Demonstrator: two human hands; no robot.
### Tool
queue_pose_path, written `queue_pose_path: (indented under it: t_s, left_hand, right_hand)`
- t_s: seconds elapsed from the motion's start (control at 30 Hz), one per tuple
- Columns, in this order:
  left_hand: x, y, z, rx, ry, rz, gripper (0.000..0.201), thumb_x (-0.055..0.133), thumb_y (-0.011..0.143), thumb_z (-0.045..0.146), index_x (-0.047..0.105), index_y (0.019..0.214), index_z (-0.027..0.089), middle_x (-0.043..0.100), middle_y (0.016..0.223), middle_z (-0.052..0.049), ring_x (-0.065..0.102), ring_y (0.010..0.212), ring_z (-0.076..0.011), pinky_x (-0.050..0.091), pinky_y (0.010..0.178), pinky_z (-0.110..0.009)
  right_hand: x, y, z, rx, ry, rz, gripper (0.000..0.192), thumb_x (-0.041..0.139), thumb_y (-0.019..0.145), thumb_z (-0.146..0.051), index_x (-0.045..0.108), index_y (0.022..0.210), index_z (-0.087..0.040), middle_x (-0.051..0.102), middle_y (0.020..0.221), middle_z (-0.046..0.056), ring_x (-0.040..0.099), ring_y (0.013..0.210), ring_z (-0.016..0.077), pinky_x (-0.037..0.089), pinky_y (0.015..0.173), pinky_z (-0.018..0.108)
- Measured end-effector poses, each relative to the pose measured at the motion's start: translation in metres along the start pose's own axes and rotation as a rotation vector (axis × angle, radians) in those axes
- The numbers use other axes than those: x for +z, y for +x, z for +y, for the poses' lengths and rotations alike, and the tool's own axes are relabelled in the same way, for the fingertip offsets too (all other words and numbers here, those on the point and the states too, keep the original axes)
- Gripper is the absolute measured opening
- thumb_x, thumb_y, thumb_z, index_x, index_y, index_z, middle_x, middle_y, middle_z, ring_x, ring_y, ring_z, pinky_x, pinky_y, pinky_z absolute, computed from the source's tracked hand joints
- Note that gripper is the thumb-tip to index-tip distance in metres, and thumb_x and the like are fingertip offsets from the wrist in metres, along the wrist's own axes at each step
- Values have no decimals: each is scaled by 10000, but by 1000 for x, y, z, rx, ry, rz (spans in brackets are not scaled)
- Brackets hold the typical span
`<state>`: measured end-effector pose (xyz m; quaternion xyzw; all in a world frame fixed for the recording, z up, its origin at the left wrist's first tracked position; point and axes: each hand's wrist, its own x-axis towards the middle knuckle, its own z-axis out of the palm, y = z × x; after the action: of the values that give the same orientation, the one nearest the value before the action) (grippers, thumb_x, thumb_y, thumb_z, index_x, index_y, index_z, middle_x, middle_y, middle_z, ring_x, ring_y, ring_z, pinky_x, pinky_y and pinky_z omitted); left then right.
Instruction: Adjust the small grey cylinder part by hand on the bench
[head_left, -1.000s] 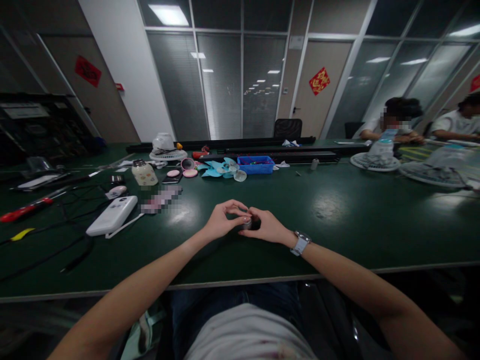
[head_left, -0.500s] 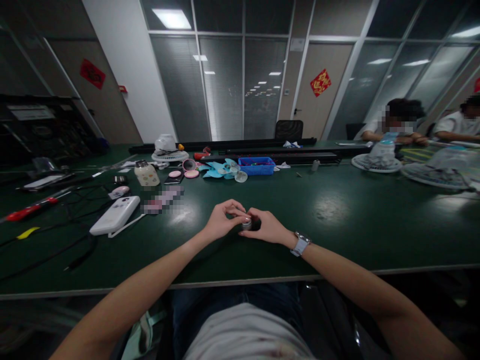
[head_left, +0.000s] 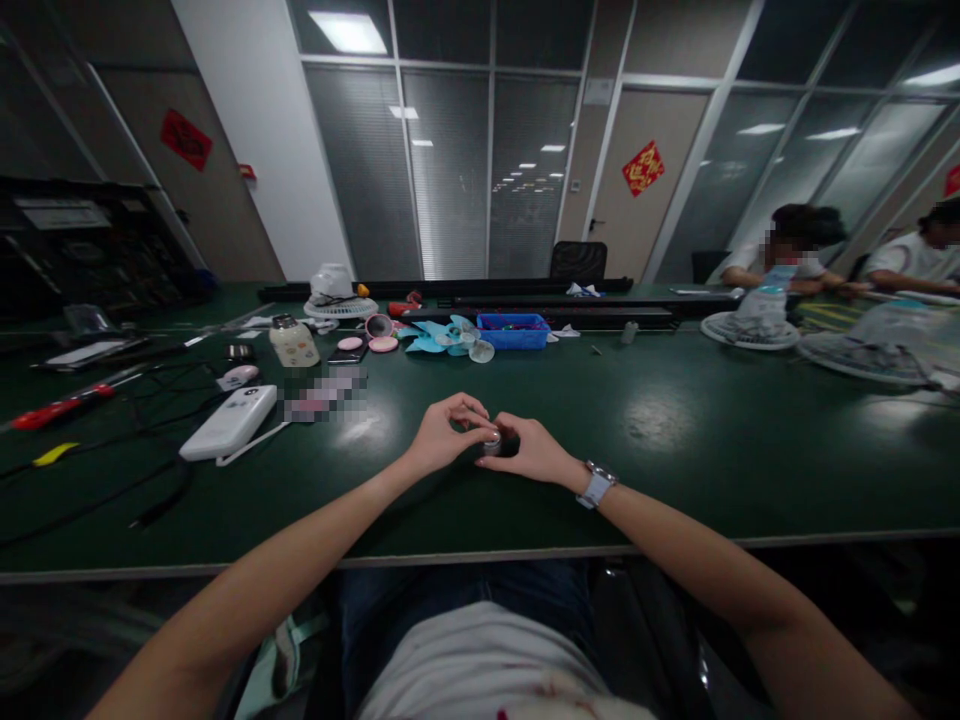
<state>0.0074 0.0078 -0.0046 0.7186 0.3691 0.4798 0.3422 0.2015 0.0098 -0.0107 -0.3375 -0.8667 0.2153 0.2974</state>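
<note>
The tabletop (head_left: 675, 440) lies bare along its near edge and out to the right. Toward the left edge, black cables (head_left: 112, 480) and a white device (head_left: 229, 422) block the way. Along the far edge, a blue tray (head_left: 513, 331) and fan blades (head_left: 442, 338) crowd the middle.
</note>
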Motion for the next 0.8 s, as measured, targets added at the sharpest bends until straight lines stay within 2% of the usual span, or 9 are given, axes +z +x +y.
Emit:
queue_pose_path:
  t_s: [0.3, 0.53, 0.8]
  left_hand:
    - [3, 2, 1, -4, 37, 26, 328, 830, 662, 318, 616, 854, 160, 758, 728, -38, 702, 707, -209, 470, 670, -301]
    - [7, 2, 5, 39, 57, 106, 262, 806, 684, 295, 622, 832, 183, 734, 750, -10, 684, 723, -190, 463, 674, -294]
    - [-13, 8, -1, 20, 46, 277, 285, 780, 709, 339, 574, 834, 188, 705, 770, -20, 683, 737, -191, 483, 668, -288]
  right_hand:
    - [1, 0, 6, 16, 37, -1, 404, 747, 722, -512, 549, 862, -189, 625, 782, -8, 596, 709, 156, 437, 633, 248]
    - [3, 0, 7, 34, 59, 5, 410, 759, 711, -503, 560, 874, -183, 637, 800, 3, 599, 705, 158, 456, 636, 259]
    - [1, 1, 5, 50, 106, -11, 392, 767, 714, -484, 584, 893, -188, 666, 814, 6, 622, 725, 162, 478, 654, 268]
